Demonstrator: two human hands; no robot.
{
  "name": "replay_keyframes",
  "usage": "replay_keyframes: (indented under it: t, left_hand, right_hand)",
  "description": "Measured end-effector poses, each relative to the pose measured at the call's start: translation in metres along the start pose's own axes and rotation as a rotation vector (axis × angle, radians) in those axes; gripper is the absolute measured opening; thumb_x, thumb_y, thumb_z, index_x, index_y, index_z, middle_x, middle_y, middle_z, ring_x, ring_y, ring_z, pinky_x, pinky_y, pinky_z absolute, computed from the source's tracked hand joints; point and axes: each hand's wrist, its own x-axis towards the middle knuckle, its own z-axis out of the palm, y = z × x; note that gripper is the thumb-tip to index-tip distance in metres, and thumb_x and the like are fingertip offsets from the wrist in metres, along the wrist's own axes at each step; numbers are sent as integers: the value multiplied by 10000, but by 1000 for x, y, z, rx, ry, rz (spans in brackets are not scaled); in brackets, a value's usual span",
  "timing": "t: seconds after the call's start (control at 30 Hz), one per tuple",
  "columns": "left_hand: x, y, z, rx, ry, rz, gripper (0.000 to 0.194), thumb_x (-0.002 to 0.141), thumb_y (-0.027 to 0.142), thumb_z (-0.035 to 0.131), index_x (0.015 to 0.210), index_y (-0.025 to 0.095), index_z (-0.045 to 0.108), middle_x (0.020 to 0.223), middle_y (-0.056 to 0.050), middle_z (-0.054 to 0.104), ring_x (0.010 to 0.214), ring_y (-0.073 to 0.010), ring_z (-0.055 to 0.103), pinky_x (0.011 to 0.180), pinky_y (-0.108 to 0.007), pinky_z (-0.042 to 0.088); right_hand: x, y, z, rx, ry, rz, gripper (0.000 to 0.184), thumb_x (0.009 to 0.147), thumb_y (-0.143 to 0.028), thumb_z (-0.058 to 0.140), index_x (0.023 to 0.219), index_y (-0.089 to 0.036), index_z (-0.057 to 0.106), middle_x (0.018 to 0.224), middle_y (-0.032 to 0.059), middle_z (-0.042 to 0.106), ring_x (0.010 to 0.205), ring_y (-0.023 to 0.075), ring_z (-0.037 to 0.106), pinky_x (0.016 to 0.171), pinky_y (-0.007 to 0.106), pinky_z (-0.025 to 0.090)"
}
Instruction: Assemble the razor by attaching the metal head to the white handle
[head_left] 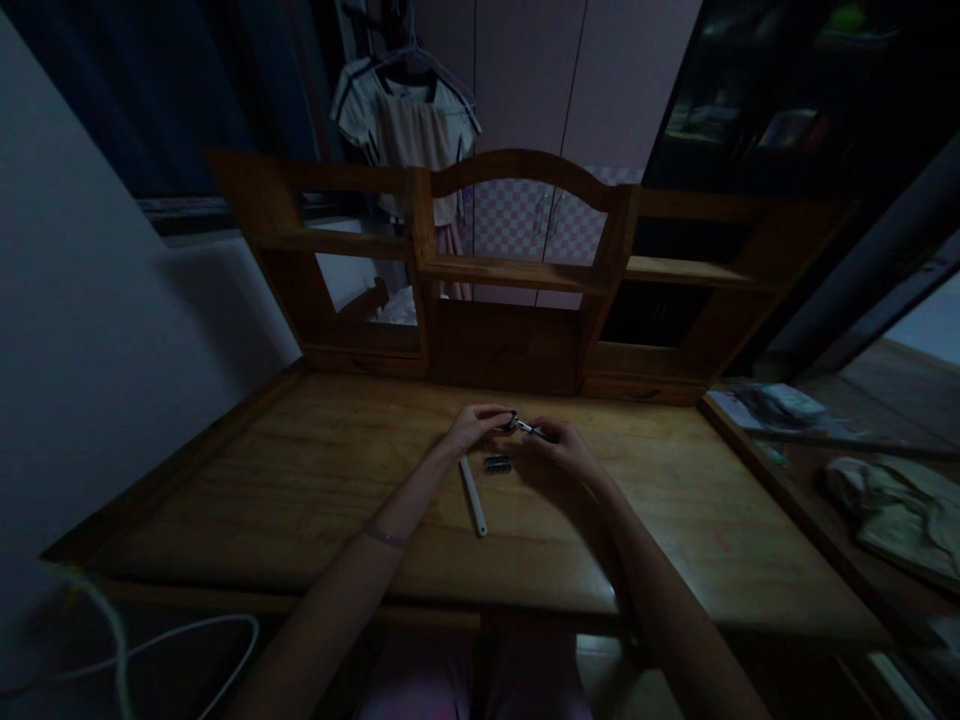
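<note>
Above the middle of the desk, my left hand is closed with its fingertips on a small dark round piece. My right hand grips a slim tool with a shiny metal shaft and a dark end; its exact kind is hard to make out in the dim light. The shaft's tip meets the round piece. Just below the hands, two small dark cylinders that look like batteries lie side by side. A long white handle with a hole at its near end lies beside them, its far end close under my left wrist.
The wooden desk carries an open shelf unit along its back edge. A wall stands at the left, with a white cable at the lower left. Folded cloth and papers lie on a lower surface at the right.
</note>
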Motion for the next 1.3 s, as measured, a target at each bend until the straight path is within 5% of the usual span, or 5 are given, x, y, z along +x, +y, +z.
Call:
replay_keyframes:
  t: [0.2,0.53,1.1,1.3]
  left_hand:
    - [-1,1,-2,-37,-2,-28,431,646,331,760,990,88,664,981,-124,676,835,-189,646,849,-345,490]
    - [-1,1,-3,-137,-26,-41,308,740,301,692,960,86,665,1021,-124,659,864,-179,644,875,-333,493]
    - [6,-8,-7,46,-2,-20,415,660,420,724,899,84,673,868,-108,677,721,-167,627,691,-293,508]
    - [7,-10,-4,177,31,92,432,746,468,624,963,96,667,962,-113,666,855,-207,620,767,-319,490]
  right_hand:
    - [-2,9,7,65,61,-25,362,828,-466,554,890,-116,627,740,35,593,641,166,531,531,226,388]
    - [5,13,-3,-210,90,-233,264,876,-361,538,991,-155,655,918,53,658,831,225,595,736,297,440]
    - [3,19,-4,-400,100,-255,270,900,-360,508,1047,-184,651,941,50,666,840,236,612,737,300,456]
    - [5,23,-4,-464,144,-275,246,913,-362,494,1054,-212,629,930,33,663,813,206,614,713,263,439]
